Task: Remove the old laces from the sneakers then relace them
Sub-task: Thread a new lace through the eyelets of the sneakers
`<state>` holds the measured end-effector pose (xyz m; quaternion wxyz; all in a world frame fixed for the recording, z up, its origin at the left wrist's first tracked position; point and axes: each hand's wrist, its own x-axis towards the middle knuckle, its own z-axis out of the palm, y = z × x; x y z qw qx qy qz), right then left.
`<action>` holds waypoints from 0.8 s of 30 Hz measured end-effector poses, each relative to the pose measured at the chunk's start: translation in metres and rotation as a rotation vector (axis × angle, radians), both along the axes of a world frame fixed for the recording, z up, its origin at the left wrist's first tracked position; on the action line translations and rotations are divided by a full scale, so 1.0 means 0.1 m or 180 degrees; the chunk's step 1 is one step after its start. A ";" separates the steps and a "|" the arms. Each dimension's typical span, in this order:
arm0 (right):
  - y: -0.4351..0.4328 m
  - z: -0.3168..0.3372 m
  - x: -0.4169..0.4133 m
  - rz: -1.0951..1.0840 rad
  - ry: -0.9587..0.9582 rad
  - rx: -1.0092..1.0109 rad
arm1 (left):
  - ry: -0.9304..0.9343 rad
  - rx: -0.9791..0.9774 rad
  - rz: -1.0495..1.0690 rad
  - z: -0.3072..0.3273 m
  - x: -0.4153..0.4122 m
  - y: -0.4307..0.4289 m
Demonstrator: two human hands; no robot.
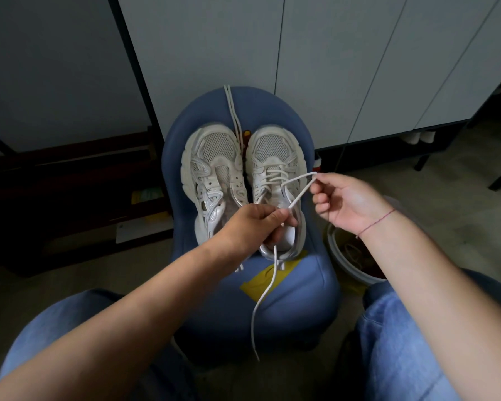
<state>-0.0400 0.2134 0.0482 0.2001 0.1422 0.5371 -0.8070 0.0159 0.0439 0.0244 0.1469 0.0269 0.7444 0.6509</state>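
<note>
From my feed, both hands are working over a blue chair (301, 299) that carries the two white sneakers, toes pointing away from me.

My left hand (255, 224) is curled shut around the lace (297, 198), gripping it right over the heel opening of the laced shoe (274, 151). The free tail of the lace drops from under this hand, runs down across the chair seat and ends near my knees.

My right hand (347, 202) is raised just right of that shoe. Its thumb and forefinger pinch a bend of the same lace, while the other fingers curl loosely. From the pinch, one strand leads back to the shoe's upper eyelets and the other slants down to my left hand. The lower eyelets of this shoe are already crossed with lace.

The bare shoe (211, 157) sits just beyond my left hand, touching the laced one side by side; I see no lace in its eyelets. A spare lace (232, 111) lies between the two toes and runs on up over the chair back, far beyond both hands.

A yellow patch (261, 282) shows on the seat below my left hand. A white bucket (344, 264) stands on the floor under my right wrist, which wears a red thread (376, 222).
</note>
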 end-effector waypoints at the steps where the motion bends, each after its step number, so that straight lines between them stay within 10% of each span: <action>1: 0.02 -0.01 0.00 0.0082 -0.0046 -0.0018 | -0.0036 0.0058 0.0005 0.00 0.00 -0.01; 7: -0.13 -0.01 0.23 0.1117 0.0431 0.0390 | 0.0017 0.0135 0.0254 0.01 -0.02 -0.06; 18: 0.06 -0.07 -0.07 -0.0713 -0.0084 -0.0565 | -0.0008 0.0105 0.0253 -0.01 -0.04 -0.07; 24: -0.22 -0.14 0.22 0.0530 0.0259 0.0103 | 0.0048 0.0108 0.0329 -0.03 -0.05 -0.06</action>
